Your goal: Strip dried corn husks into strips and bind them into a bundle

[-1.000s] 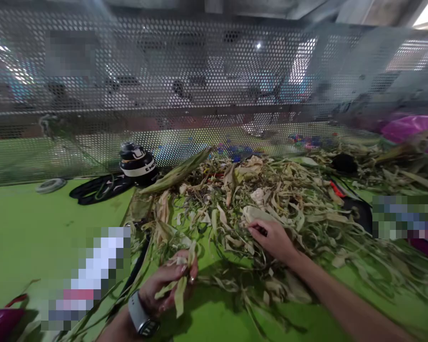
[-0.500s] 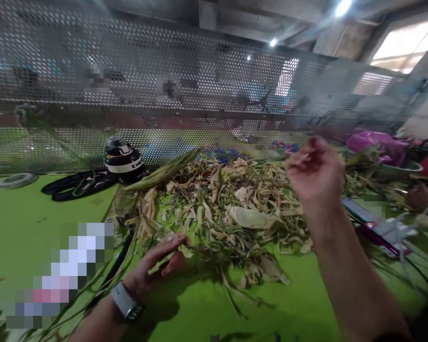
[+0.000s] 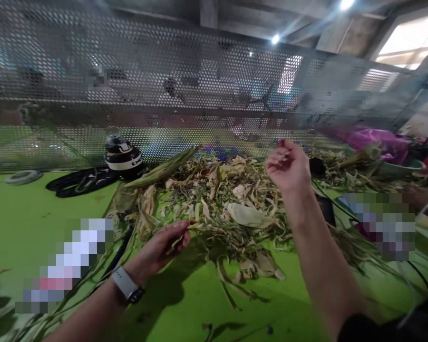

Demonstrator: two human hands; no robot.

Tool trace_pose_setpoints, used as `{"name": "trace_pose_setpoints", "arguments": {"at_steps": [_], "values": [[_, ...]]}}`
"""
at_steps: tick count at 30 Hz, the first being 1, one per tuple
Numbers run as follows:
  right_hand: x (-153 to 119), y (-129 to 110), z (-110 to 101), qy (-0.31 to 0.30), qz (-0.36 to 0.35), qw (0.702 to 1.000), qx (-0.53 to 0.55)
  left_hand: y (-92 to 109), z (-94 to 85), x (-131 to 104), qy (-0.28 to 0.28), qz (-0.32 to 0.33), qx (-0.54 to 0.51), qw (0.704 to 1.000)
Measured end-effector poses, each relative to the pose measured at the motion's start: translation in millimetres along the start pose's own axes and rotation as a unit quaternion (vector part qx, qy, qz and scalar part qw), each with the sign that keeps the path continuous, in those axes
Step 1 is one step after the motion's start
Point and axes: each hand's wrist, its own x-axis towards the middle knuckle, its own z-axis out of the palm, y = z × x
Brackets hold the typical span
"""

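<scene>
My left hand (image 3: 169,242), with a watch (image 3: 127,285) on its wrist, is at the near edge of a heap of dry leaf strips and husks (image 3: 214,204). Its fingers are pressed together at the tips, and what they hold, if anything, is too small to name. My right hand (image 3: 287,166) is raised over the right side of the heap with its fingers curled in; whatever is between them is too small to make out. A pale husk (image 3: 249,216) lies on the heap between both hands.
Behind the heap stands a perforated metal screen (image 3: 185,80). A black jug with a white band (image 3: 124,159) and a black strap (image 3: 74,183) are at the left. At the right are a pink plastic bag (image 3: 378,142) and another person's hand (image 3: 423,202). The table (image 3: 74,204) is green.
My right hand has moved left and a little lower, uncovering a black round thing behind it. My left hand has risen slightly, and its fingertips have come together.
</scene>
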Motion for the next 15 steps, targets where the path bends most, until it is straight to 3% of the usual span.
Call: {"name": "trace_pose_setpoints", "arguments": {"at_steps": [2, 4, 7, 9, 11, 13, 15], "values": [[-3, 17, -7, 0.009, 0.048, 0.996, -0.077, 2, 1.8, 4, 0.004, -0.01, -0.032, 0.999], [-8, 29, -13, -0.021, 0.083, 0.978, -0.193, 5, 3.0, 7, -0.004, -0.015, -0.041, 0.999], [-16, 37, -18, -0.137, 0.106, 0.905, -0.388, 16, 4.1, 8, -0.022, 0.016, -0.032, 0.999], [-19, 38, -22, -0.221, 0.104, 0.826, -0.508, 27, 4.5, 5, -0.033, 0.063, -0.036, 0.997], [-20, 39, -27, -0.271, 0.071, 0.729, -0.624, 39, 4.4, 1, -0.042, 0.111, -0.026, 0.993], [-20, 43, -35, -0.283, 0.034, 0.618, -0.733, 48, 3.8, -3, -0.043, 0.154, -0.004, 0.987], [-20, 50, -46, -0.278, 0.028, 0.535, -0.798, 53, 3.3, -4, -0.041, 0.185, 0.025, 0.982]]}}
